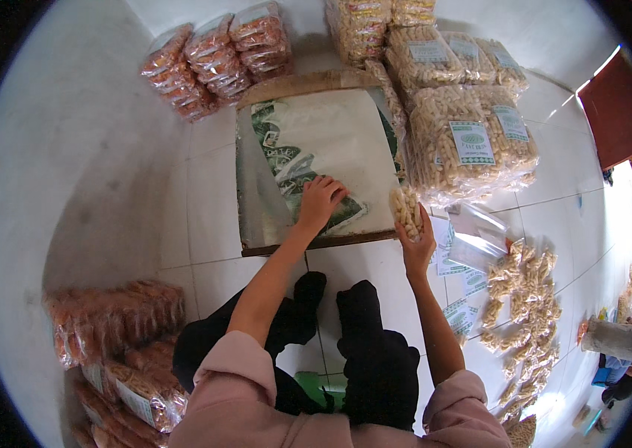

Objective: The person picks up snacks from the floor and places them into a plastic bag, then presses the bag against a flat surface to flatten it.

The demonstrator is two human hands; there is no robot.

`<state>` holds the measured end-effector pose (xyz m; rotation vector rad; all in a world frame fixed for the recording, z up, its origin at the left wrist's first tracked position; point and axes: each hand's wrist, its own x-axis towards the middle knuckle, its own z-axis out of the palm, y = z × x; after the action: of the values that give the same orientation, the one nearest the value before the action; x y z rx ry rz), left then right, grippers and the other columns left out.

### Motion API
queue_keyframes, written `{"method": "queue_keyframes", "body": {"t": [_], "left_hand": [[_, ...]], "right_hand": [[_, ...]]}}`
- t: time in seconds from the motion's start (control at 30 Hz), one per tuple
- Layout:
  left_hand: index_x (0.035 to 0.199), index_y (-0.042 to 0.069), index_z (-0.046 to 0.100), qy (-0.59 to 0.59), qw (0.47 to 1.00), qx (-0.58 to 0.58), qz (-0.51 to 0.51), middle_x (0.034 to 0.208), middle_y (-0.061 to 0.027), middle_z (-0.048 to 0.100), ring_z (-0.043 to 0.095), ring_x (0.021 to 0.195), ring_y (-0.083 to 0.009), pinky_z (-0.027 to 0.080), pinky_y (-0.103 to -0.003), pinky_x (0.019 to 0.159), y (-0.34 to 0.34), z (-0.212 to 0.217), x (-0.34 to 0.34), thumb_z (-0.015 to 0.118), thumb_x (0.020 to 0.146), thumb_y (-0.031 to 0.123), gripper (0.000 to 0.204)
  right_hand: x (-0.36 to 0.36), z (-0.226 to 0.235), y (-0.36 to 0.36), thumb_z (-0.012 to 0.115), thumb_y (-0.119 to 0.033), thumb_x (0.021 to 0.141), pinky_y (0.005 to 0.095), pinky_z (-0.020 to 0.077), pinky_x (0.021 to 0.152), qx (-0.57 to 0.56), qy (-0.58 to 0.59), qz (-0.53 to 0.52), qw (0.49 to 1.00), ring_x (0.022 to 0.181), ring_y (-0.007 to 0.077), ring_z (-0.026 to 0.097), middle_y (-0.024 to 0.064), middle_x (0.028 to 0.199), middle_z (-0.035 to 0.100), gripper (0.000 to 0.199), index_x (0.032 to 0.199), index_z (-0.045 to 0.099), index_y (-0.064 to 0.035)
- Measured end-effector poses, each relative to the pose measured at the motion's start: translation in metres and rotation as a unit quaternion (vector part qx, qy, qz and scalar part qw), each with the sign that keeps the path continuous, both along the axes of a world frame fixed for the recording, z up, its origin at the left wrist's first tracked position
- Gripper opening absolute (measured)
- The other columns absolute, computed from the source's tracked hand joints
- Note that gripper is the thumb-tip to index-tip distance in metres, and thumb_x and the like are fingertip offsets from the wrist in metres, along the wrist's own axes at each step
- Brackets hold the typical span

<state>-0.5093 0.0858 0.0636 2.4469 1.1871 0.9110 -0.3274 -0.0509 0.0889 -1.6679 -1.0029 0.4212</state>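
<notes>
Before my knees lies a low flat-topped board [331, 127], covered with a pale sheet that has a torn-looking green printed strip [279, 153]. My left hand [321, 200] rests on it near the green strip, fingers loosely bent and nothing visible in them. At the board's right edge, my right hand [418, 240] is closed around a small clear bag of pale stick snacks [405, 209]. Beside that hand, printed paper labels [459, 317] and a clear plastic bag [476, 239] lie on the tiled floor.
Large bags of pale snacks [446, 168] are stacked at the far right. Small snack packets [525, 306] lie in rows on the right. Reddish-brown snack bags stand at the far left [219, 56] and near left [114, 317]. A white wall [85, 142] bounds the left side.
</notes>
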Motion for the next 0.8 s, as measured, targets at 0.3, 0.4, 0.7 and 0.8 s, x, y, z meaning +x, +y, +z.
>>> {"method": "queue_keyframes", "body": {"t": [0.3, 0.4, 0.7, 0.8], "left_hand": [[0.079, 0.005, 0.064, -0.144, 0.985, -0.081, 0.037, 0.076, -0.0053, 0.057, 0.052, 0.073, -0.0240, 0.043, -0.035, 0.066, -0.010, 0.019, 0.042, 0.059, 0.079, 0.020, 0.016], [0.081, 0.004, 0.063, -0.181, 0.973, -0.132, 0.049, 0.076, -0.0059, 0.057, 0.052, 0.074, -0.0245, 0.044, -0.034, 0.067, -0.007, 0.035, 0.046, 0.060, 0.079, 0.017, 0.014], [0.082, 0.007, 0.064, -0.131, 0.986, 0.069, -0.074, 0.083, -0.0027, 0.059, 0.053, 0.080, -0.0227, 0.043, -0.033, 0.067, 0.000, 0.046, 0.040, 0.063, 0.074, 0.010, 0.009], [0.080, 0.010, 0.065, -0.091, 0.993, 0.042, -0.056, 0.087, -0.0010, 0.058, 0.051, 0.086, -0.0217, 0.039, -0.035, 0.076, -0.008, 0.050, 0.038, 0.063, 0.074, 0.013, 0.006]], "right_hand": [[-0.027, 0.014, 0.009, 0.069, 0.000, 0.060, 0.0370, 0.0416, 0.086, 0.052, -0.094, 0.133, 0.985, 0.102, 0.0312, 0.049, 0.0155, 0.116, 0.050, 0.066, 0.121, 0.043, -0.0024], [-0.014, -0.004, 0.012, 0.068, -0.001, 0.061, 0.0385, 0.0407, 0.086, 0.022, -0.134, 0.114, 0.984, 0.101, 0.0318, 0.049, 0.0157, 0.116, 0.050, 0.064, 0.120, 0.044, -0.0018], [-0.035, 0.001, 0.035, 0.067, -0.005, 0.065, 0.0408, 0.0390, 0.086, 0.007, -0.164, 0.093, 0.982, 0.099, 0.0334, 0.048, 0.0167, 0.113, 0.051, 0.058, 0.118, 0.044, -0.0004], [-0.032, -0.002, 0.044, 0.067, -0.005, 0.066, 0.0404, 0.0397, 0.085, -0.018, -0.120, 0.043, 0.992, 0.098, 0.0334, 0.049, 0.0167, 0.110, 0.052, 0.057, 0.118, 0.044, -0.0001]]}}
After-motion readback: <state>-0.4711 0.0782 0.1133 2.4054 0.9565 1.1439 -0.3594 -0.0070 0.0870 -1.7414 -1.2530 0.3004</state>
